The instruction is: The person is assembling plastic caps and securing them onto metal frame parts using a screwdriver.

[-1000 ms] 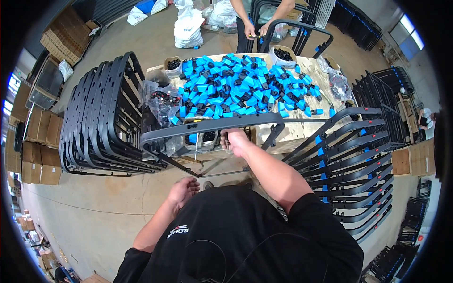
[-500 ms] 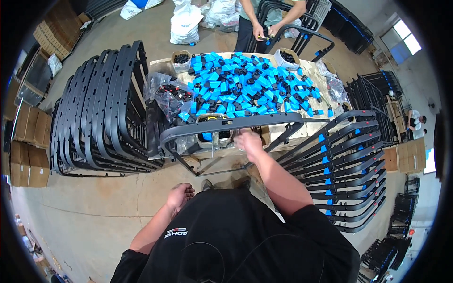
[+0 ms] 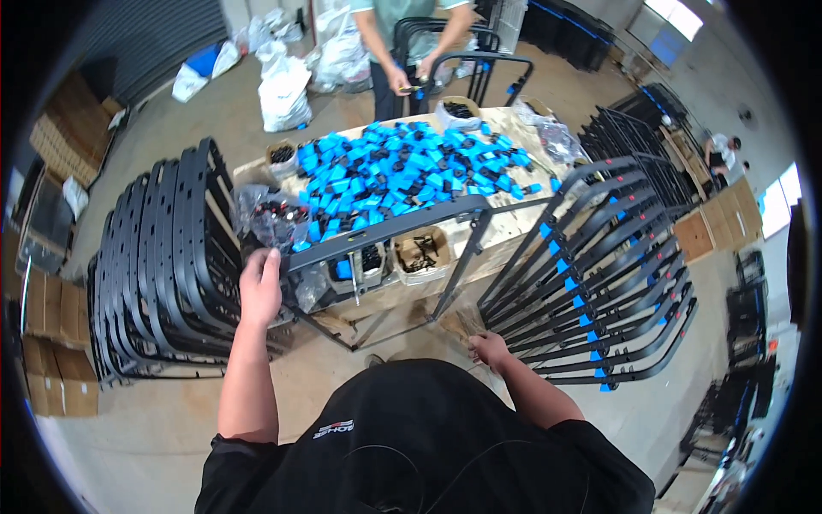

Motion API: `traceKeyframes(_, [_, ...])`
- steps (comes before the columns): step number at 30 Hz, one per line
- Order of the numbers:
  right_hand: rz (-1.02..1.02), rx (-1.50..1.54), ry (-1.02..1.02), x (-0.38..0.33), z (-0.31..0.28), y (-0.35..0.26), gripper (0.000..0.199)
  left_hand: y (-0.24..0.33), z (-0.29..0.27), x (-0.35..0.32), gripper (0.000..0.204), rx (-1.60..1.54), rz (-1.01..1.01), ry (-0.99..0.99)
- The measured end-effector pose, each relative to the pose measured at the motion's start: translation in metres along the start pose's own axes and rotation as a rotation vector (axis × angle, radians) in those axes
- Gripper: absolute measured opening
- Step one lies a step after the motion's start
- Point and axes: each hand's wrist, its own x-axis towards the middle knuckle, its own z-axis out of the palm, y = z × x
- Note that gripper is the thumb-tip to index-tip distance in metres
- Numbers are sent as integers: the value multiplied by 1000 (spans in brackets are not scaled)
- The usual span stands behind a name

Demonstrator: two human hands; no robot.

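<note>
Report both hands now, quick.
Left hand: closed on the end of the black metal frame.
Right hand: low beside the frame's leg, holding nothing visible; grip cannot be told.

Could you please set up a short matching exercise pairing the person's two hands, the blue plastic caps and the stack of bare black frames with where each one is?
1. left hand
2. right hand
3. blue plastic caps
4. stack of bare black frames

a. heaped on the table
b. leaning left of the table
c. on the end of the black frame lying across the table
d. low, by the blue-capped frames

Pairs: 1-c, 2-d, 3-a, 4-b
</note>
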Motion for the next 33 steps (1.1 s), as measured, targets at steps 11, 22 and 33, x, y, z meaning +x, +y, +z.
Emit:
traceKeyframes(11, [-281, -168, -64, -17, -78, 104, 30, -17, 37, -61, 34, 26, 249, 177])
traceKeyframes(22, [229, -15, 189, -85, -204, 269, 29, -61, 23, -148, 36, -785, -366, 375])
traceKeyframes(33, [-370, 385, 262, -101, -200, 109, 15, -69, 11, -212, 35, -722, -266, 334])
